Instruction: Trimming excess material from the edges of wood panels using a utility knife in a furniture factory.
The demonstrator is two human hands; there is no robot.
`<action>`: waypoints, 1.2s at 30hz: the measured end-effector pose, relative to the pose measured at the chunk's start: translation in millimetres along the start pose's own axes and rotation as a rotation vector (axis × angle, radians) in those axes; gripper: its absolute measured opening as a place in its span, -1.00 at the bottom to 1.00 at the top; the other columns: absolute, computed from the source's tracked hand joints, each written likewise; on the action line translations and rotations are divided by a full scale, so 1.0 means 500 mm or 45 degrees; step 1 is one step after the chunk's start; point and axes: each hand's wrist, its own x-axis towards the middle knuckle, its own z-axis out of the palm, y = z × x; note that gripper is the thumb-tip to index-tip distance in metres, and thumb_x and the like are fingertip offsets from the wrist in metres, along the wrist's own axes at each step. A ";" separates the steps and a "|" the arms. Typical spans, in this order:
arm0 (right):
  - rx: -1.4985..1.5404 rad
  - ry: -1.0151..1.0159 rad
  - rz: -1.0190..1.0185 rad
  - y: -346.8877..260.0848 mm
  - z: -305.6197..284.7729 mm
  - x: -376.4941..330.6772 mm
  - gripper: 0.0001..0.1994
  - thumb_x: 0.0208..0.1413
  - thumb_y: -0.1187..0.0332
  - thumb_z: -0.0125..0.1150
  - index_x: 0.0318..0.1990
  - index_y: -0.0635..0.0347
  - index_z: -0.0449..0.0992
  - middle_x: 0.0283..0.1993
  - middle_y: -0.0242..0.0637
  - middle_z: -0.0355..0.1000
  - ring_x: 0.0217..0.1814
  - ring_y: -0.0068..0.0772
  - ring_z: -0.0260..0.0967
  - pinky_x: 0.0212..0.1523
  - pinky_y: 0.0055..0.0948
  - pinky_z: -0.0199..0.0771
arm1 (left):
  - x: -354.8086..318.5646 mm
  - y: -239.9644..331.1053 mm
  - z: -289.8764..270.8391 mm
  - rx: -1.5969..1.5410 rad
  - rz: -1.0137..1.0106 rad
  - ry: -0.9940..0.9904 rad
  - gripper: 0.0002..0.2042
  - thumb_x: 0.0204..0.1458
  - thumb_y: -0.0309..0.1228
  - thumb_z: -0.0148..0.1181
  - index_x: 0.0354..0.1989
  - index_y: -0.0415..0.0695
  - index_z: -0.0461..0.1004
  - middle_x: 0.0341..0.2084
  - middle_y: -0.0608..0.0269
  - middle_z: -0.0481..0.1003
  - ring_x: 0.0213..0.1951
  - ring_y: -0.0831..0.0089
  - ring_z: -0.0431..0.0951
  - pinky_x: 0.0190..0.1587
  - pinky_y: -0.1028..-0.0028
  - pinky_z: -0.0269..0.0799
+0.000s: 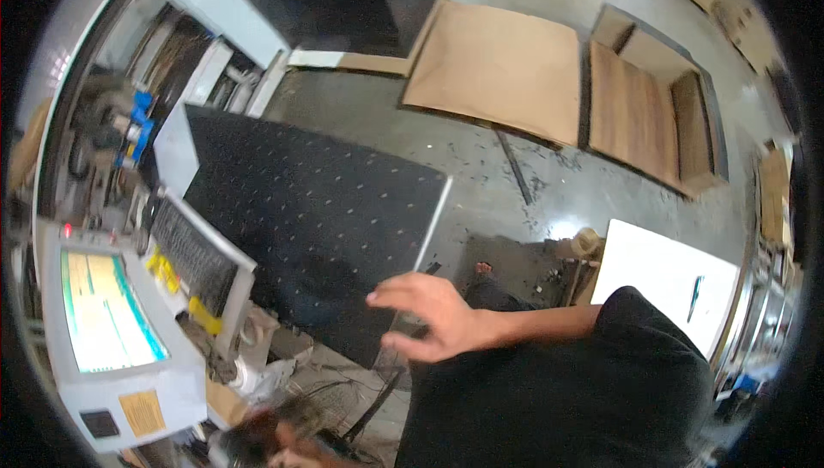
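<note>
My right hand reaches in from the right, its thumb and fingers apart with nothing between them. It hovers over the near right edge of a black table surface dotted with small pale marks in rows. Down at the lower edge my left hand is smeared by motion, beside dark blurred shapes, and its fingers cannot be made out. To the left stands a machine console with a lit screen. A framed dark panel with pale printed lines leans between the console and the table.
Machinery with blue parts runs along the left. A second black surface lies beyond. Brown boards and a wood-grain panel are stacked farther right. A white board bears a dark pen-like object. Dark scraps litter the floor.
</note>
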 end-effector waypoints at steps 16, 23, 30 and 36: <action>-0.737 1.025 0.703 0.039 -0.483 -0.201 0.36 -0.05 -0.05 0.66 0.63 0.33 -0.32 0.55 0.26 0.12 0.56 0.28 0.21 0.47 -0.03 0.29 | -0.707 0.715 0.857 -0.642 1.830 -1.642 -0.27 0.10 -0.33 0.46 0.37 -0.34 0.22 0.26 -0.19 0.36 0.20 -0.15 0.45 0.19 -0.06 0.46; -0.888 1.386 0.821 0.138 -0.682 -0.330 0.18 -0.07 0.25 0.56 0.62 0.29 -0.15 0.24 -0.08 0.41 0.28 -0.16 0.44 0.39 -0.22 0.34 | -0.809 0.853 1.035 -0.713 1.576 -2.596 -0.43 0.18 -0.26 0.29 0.34 -0.22 0.40 0.07 -0.05 0.55 0.05 -0.12 0.57 0.12 0.06 0.52; -0.801 1.378 0.892 0.254 -0.794 -0.280 -0.03 -0.13 0.28 0.57 0.46 0.23 0.15 0.20 -0.06 0.39 0.21 -0.06 0.47 0.26 -0.20 0.44 | -0.890 1.132 1.209 -0.945 1.941 -2.543 -0.45 0.12 -0.11 0.42 0.20 -0.20 0.56 -0.17 0.06 0.65 -0.09 0.12 0.67 0.05 0.29 0.54; -1.007 1.545 0.918 0.310 -0.893 -0.234 0.02 -0.12 0.23 0.61 0.47 0.28 0.08 0.23 0.03 0.40 0.29 -0.01 0.48 0.32 -0.18 0.43 | -0.968 1.239 1.382 -0.851 1.038 -3.215 -0.42 0.09 -0.09 0.39 0.22 -0.18 0.52 -0.08 0.05 0.65 -0.04 0.25 0.65 0.12 0.27 0.51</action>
